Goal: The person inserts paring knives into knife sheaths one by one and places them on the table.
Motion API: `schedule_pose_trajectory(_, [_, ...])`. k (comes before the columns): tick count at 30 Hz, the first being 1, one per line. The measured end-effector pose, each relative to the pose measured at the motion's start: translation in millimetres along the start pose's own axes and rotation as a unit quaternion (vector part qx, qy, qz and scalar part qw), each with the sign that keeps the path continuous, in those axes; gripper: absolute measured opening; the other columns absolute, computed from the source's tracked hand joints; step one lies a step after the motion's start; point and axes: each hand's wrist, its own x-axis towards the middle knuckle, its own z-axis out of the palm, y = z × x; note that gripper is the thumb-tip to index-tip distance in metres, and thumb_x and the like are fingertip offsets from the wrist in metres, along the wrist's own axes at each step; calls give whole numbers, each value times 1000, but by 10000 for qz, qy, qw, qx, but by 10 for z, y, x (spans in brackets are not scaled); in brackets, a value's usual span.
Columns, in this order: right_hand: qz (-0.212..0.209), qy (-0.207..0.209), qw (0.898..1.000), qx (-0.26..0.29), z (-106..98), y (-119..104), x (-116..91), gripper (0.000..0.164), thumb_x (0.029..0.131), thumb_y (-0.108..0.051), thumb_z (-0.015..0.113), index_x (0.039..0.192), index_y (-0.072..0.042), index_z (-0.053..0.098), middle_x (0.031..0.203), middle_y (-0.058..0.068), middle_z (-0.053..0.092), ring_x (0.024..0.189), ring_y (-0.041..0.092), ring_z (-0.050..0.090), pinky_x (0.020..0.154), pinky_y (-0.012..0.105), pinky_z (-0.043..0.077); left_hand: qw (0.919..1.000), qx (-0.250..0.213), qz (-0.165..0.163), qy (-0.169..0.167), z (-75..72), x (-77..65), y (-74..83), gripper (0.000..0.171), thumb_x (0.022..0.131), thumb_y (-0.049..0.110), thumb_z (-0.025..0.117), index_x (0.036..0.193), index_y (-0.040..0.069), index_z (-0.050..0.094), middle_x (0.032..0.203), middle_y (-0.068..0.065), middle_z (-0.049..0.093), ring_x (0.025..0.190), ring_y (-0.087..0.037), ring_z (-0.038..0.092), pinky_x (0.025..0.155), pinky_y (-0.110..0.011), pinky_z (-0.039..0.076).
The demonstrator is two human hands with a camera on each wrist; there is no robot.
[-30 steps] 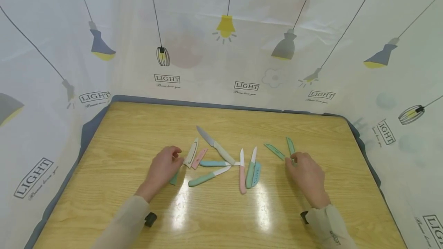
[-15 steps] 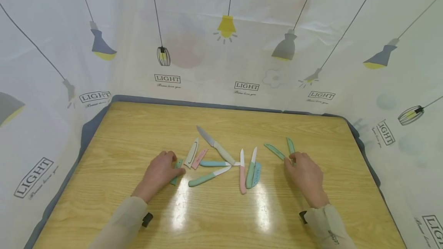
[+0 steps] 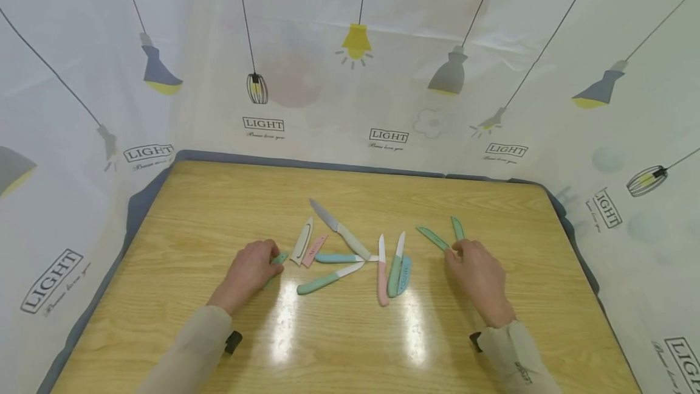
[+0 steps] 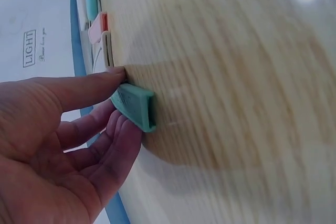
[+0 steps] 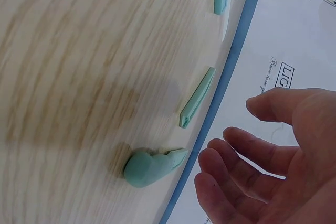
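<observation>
My left hand point(image 3: 247, 272) pinches a small green knife sheath point(image 4: 134, 103) between thumb and fingers, close over the wood, its open end facing the wrist camera. Beside it lie a cream sheath point(image 3: 302, 241) and a pink sheath point(image 3: 314, 251). My right hand point(image 3: 477, 275) hovers with loosely bent fingers and holds nothing. Near it are a loose green sheath point(image 5: 197, 98) and a green-handled knife point(image 5: 149, 169) whose blade end is covered in green. In the head view that knife's handle is hidden behind the right hand.
Mid-table lie bare-bladed knives: a cream-handled one point(image 3: 352, 242), a blue-handled one point(image 3: 336, 258), a pink-handled one point(image 3: 383, 281) and two green-handled ones, left point(image 3: 319, 285) and right point(image 3: 395, 275). A blue sheath point(image 3: 404, 275) touches the right one. Printed cloth point(image 3: 328, 96) surrounds the table.
My left hand has come round the green sheath, closing thumb and fingers on it and shifting it slightly. My right hand has barely moved.
</observation>
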Motion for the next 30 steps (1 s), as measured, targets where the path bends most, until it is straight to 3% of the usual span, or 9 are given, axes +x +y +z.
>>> schedule_pose_trajectory(6, [-34,-176,9998,122,37,-57,-9,44,96,-39,51,114,-3,67,107,13,66,83,24,63,57,36,53,9998,-122,-141,106,-14,25,35,28,83,17,72,105,1,67,89,-7,65,79,-21,56,71,-39,51])
schedule_pose_trajectory(16, [-555,-16,9980,294,204,-386,-88,36,92,-31,57,106,-1,70,96,10,68,85,25,64,68,42,56,9939,-814,-95,737,-62,71,132,34,87,18,68,115,-2,67,101,-13,65,88,-25,61,75,-41,55])
schedule_pose_trajectory(23, [-741,-60,9971,192,344,-598,-107,33,91,-33,60,101,-3,71,87,6,67,73,17,61,60,33,54,9864,-1391,-185,856,-45,105,271,37,89,23,67,119,2,65,108,-13,68,93,-24,65,78,-40,56])
schedule_pose_trajectory(30, [-1027,-105,9947,-9,457,-723,-110,25,92,-26,61,81,-5,69,62,-4,53,51,9,46,44,22,42,9759,-2008,-237,819,14,176,396,37,90,24,66,122,4,65,109,-11,68,96,-23,64,81,-39,55])
